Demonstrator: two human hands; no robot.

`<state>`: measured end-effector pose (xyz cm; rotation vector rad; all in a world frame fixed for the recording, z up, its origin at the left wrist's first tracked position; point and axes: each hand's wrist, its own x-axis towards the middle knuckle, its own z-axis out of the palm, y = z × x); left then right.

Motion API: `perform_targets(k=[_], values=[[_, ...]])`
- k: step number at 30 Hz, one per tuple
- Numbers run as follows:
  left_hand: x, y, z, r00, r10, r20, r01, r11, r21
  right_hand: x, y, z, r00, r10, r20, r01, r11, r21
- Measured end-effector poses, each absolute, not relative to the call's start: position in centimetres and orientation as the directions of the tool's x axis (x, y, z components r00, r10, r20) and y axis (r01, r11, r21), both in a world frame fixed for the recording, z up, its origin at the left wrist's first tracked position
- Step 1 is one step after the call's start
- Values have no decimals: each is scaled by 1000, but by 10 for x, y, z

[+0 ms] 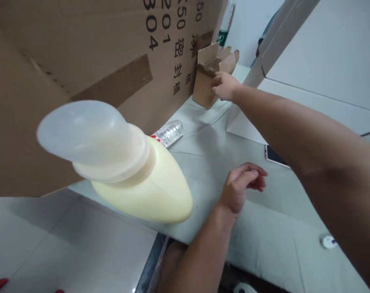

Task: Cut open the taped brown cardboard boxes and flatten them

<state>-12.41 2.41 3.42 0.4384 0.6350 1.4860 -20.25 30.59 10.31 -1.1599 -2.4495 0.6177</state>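
Observation:
A small open-topped cardboard box (pixel 204 87) stands against the large carton, its flaps up. My right hand (pixel 225 85) is at the box's near right side, fingers bent and closed on its edge; part of the fingertips is hard to make out. Nearer to me, my left hand (pixel 243 185) hovers over or rests on the pale green cloth (pixel 209 162), fingers loosely bent, with nothing visible in it. To its left, close to the camera, stands a pale yellow bottle (pixel 160 187) with a translucent cap (pixel 84 130).
A large printed carton (pixel 112 49) walls off the left. Behind the yellow bottle lies a clear plastic bottle (pixel 171 132); another bottle (pixel 224 34) stands behind the small box. A white panel structure (pixel 319 61) rises at right, near a phone (pixel 275 156) and a small white round object (pixel 328 241).

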Motion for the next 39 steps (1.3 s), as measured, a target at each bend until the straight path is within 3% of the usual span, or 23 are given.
perform_targets(k=[3, 6, 8, 10, 12, 14, 17, 20, 22, 24, 29, 31, 34, 39], values=[[-126, 23, 35, -72, 991, -109, -757, 17, 653, -199, 297, 101, -593, 802, 67, 680, 543, -493], [-126, 19, 37, -179, 981, -79, -667, -62, 743, -183, 269, 101, -617, 775, 136, 628, 588, -509], [-127, 15, 39, -343, 939, -16, -512, -173, 841, -160, 239, 100, -628, 761, 162, 577, 595, -559], [-126, 7, 40, -537, 823, 182, -241, -357, 902, -124, 199, 98, -605, 773, 191, 528, 569, -631], [-123, -3, 44, -617, 615, 491, 114, -548, 829, -75, 154, 93, -557, 797, 233, 456, 529, -716], [-117, -15, 49, -559, 419, 715, 393, -626, 674, -17, 109, 84, -468, 840, 276, 415, 484, -771], [-108, -25, 56, -531, 254, 808, 560, -610, 560, 68, 51, 64, -220, 866, 449, 391, 500, -773], [-106, -18, 56, -608, 172, 775, 576, -576, 580, 130, 5, 43, 130, 794, 594, 362, 520, -774], [-107, -7, 51, -638, 434, 636, 393, -527, 753, 154, -19, 33, 150, 772, 617, 384, 529, -756], [-107, 5, 46, -588, 635, 501, 181, -500, 847, 167, -35, 30, 24, 770, 638, 444, 563, -697], [-101, 23, 44, -613, 702, 363, -160, -560, 813, 184, -42, 35, -208, 755, 621, 457, 637, -621], [-93, 25, 45, -584, 720, 375, -168, -559, 812, 190, -41, 34, -231, 770, 595, 448, 627, -637], [-77, 25, 40, -493, 733, 469, -31, -554, 832, 197, -38, 28, -167, 785, 596, 435, 601, -671], [-51, 22, 25, -358, 852, 383, 85, -379, 922, 210, -33, 20, 88, 820, 565, 456, 471, -755]])
